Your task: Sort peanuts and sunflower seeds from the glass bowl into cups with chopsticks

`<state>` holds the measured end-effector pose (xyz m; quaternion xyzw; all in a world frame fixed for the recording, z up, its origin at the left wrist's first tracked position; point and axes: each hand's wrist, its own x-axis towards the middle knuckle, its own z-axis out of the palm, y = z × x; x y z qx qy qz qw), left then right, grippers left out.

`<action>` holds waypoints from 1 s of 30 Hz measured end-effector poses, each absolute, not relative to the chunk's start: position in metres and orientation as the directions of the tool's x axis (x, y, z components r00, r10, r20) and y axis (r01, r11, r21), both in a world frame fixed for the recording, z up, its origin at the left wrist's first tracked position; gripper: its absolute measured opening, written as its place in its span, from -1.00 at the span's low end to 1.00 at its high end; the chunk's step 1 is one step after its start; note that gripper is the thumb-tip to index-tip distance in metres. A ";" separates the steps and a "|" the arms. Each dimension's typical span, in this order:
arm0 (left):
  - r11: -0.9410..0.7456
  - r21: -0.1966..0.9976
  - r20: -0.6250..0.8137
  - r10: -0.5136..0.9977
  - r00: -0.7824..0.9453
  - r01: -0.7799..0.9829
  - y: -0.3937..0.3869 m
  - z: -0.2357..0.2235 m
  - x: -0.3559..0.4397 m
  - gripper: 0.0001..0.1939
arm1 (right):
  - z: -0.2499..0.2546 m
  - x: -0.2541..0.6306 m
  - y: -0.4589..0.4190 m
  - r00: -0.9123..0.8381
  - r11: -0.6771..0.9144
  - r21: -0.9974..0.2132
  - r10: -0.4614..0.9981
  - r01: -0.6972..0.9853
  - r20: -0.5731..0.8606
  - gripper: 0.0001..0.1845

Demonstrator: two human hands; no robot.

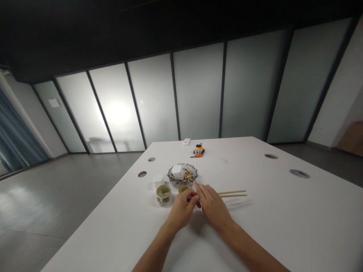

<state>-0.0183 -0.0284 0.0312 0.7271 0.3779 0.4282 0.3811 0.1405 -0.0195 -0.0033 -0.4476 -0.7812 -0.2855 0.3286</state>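
In the head view my left hand (185, 207) is closed, thumb and fingers pinched together. My right hand (213, 206) meets it at the fingertips, fingers together and bent inward; whatever lies between the fingers is hidden. Behind my left hand is a small olive-green cup (185, 188), partly covered. To its left stands a matching cup with dark characters (163, 195). Two wooden chopsticks (234, 193) stick out to the right from behind my right hand; whether that hand touches them I cannot tell. Just beyond is a glass bowl (169, 176) of shelled-looking nuts (188, 176).
A white container (178, 172) sits in the bowl, and another white container (158, 180) stands behind the left cup. Farther back are an orange carrot-shaped item (198, 155), a yellow and grey toy (199, 148) and a white device (186, 142). Round holes pierce the white table (255, 226).
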 end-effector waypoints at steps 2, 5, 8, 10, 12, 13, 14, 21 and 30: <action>-0.441 0.864 0.366 0.881 0.299 0.243 -0.025 0.034 -0.023 -0.74 | 0.002 0.142 -0.022 -0.382 0.433 0.169 0.473 0.886 0.794 -0.43; -0.430 0.848 0.430 0.900 0.074 0.310 -0.015 0.040 -0.038 -0.69 | 0.012 0.143 -0.027 -0.339 0.407 0.160 0.418 0.899 0.843 -0.49; -0.345 0.861 0.446 0.866 -0.227 0.373 -0.004 0.047 -0.061 -0.63 | 0.017 0.141 -0.033 -0.284 0.427 0.095 0.403 0.899 0.870 -0.55; -0.221 0.865 0.413 0.824 -0.388 0.450 0.002 0.051 -0.078 -0.65 | 0.016 0.138 -0.036 -0.275 0.469 0.054 0.415 0.881 0.867 -0.58; -0.051 0.849 0.358 0.787 -0.501 0.526 0.004 0.054 -0.092 -0.71 | 0.013 0.135 -0.037 -0.275 0.504 0.021 0.436 0.863 0.857 -0.59; 0.018 0.839 0.331 0.776 -0.536 0.545 0.004 0.055 -0.097 -0.73 | 0.012 0.134 -0.037 -0.276 0.516 0.007 0.447 0.856 0.851 -0.59; 0.061 0.832 0.315 0.767 -0.559 0.552 0.004 0.056 -0.101 -0.76 | 0.010 0.133 -0.037 -0.275 0.525 -0.007 0.458 0.851 0.845 -0.59; 0.008 0.832 0.367 0.743 -0.560 0.555 0.002 0.058 -0.101 -0.81 | 0.007 0.137 -0.033 -0.214 0.547 -0.138 0.530 0.826 0.820 -0.62; -0.522 0.638 0.652 0.757 -0.038 0.566 -0.021 0.033 -0.050 -0.79 | 0.005 0.138 -0.030 -0.130 0.551 -0.281 0.592 0.785 0.795 -0.75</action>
